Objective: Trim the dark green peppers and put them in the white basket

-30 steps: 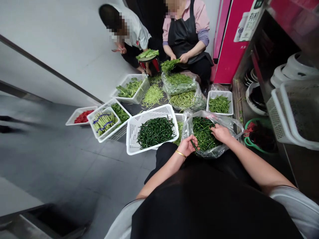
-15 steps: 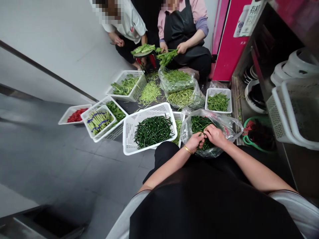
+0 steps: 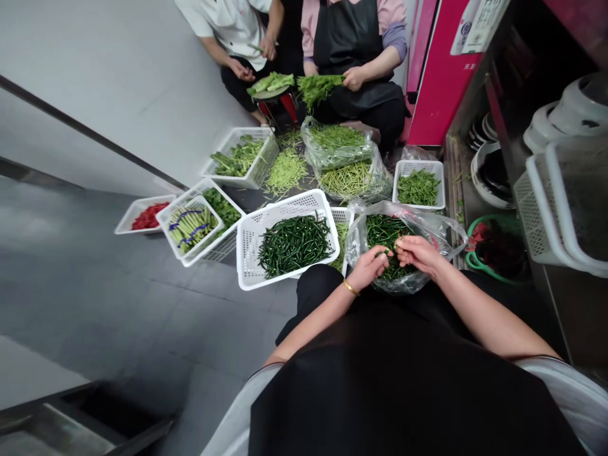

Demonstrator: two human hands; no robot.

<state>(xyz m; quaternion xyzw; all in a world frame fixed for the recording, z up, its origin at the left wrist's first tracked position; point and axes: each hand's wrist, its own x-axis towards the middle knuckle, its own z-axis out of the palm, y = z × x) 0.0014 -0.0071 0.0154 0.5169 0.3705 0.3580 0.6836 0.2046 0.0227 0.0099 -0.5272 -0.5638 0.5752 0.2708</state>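
My left hand [image 3: 371,266], with a gold bracelet at the wrist, is closed on a green chili pepper over a clear plastic bag [image 3: 444,235]. Just to its right, my right hand [image 3: 418,254] has thumb and forefinger pinched together on a bit too small to name. A narrow gap parts the two hands. Beneath them, long dark green chili peppers [image 3: 384,229] fill the opened bag. Left of the bag stands a white perforated basket [image 3: 247,253] with a heap of green chili peppers [image 3: 294,246] in it.
Across from me, two people sit handling green stalks near a small stool [image 3: 273,95]. Around the floor stand white baskets of greens [image 3: 237,155], a bag of cut stems [image 3: 344,180] and a red-filled tray [image 3: 128,218]. A green basin [image 3: 494,275] and metal shelving lie right.
My hands, touching before, have come apart, the right one shifting a little to the right. The person in white has raised one hand. The whole view has tilted slightly.
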